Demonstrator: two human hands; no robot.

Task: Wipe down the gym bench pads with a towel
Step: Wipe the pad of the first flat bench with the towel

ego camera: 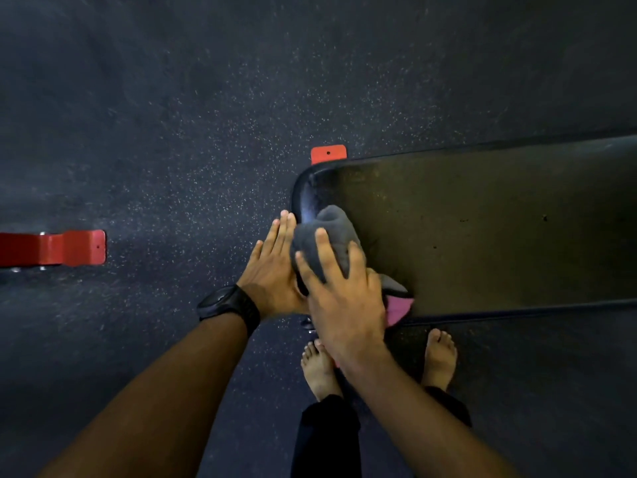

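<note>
Towel [331, 232]: grey, bunched under the right hand [344, 291], on the near end of the bench pad [482, 229].
Right hand: fingers spread, pressing the towel down.
Left hand [272, 267]: fingers straight and together, flat against the pad's end edge.
Pad's long axis: runs to the right of both hands; the right hand is nearer.

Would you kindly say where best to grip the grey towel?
Probably the bunched mound of the towel, from above, where the right hand presses it on the bench pad: it is thick enough to clasp, while the pink tail lies flat.
</note>
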